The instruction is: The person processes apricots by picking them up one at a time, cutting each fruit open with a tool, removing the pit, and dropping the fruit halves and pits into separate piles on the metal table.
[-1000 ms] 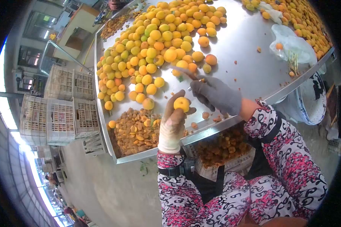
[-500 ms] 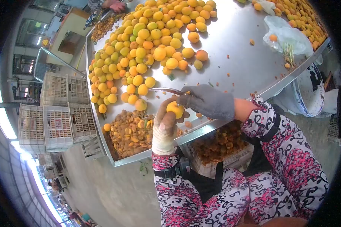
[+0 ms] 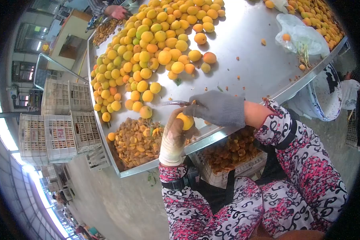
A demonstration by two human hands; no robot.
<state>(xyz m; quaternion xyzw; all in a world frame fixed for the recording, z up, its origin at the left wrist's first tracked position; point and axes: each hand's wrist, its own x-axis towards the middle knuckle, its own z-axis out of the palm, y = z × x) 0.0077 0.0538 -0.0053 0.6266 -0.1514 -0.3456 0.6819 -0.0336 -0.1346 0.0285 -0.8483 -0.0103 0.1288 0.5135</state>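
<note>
My left hand (image 3: 173,138), in a stained white glove, is closed around a yellow apricot (image 3: 185,121) just above the near edge of the metal table (image 3: 248,48). My right hand (image 3: 220,109), in a grey glove, grips a curved knife (image 3: 173,103), its blade pointing left above the left fingers. The right fingertips are close against the top of the apricot; whether the edge touches the fruit is hidden. Beyond both hands spreads a heap of whole apricots (image 3: 148,52). Left of my left hand lies a pile of small brown-orange pieces (image 3: 136,144).
A crate (image 3: 216,180) of apricot halves stands below the table edge. To the right is a white bucket (image 3: 328,96), with a plastic bag (image 3: 298,34) on the table above it. Stacked crates (image 3: 60,132) stand left. Another person's hand (image 3: 117,12) is at the far side.
The view has shifted slightly. The curved knife has drawn back a little toward my left hand, and my right hand has closed in over the apricot. The other person's hand has moved.
</note>
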